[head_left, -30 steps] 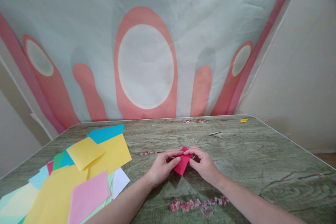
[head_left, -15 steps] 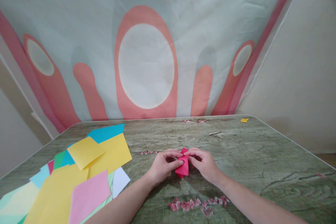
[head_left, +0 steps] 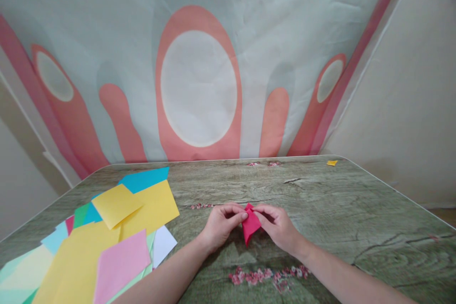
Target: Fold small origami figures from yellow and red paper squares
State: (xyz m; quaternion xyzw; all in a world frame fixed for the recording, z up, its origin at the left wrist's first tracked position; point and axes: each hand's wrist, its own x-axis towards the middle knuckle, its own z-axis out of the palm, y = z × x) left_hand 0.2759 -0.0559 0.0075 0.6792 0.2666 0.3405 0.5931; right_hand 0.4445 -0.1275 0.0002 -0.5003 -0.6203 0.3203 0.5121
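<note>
A small piece of folded red-pink paper point(head_left: 251, 224) is held between both hands, just above the table's middle. My left hand point(head_left: 221, 224) pinches its upper left side between thumb and fingers. From the other side, my right hand point(head_left: 280, 225) grips the upper right edge, thumb toward me. The paper's lower part hangs free and tapers to a point facing me. The fingertips behind the paper are partly hidden.
On the left lies a loose, overlapping pile of coloured paper, with yellow sheets point(head_left: 153, 209), a pink sheet point(head_left: 123, 263) and a blue sheet point(head_left: 146, 180). A small yellow folded paper point(head_left: 332, 163) rests near the far right corner of the wood-patterned table point(head_left: 356, 218).
The red-pink paper has turned in my fingers, and its lower end now shows as a narrower point. My left thumb has shifted slightly up and left on it.
</note>
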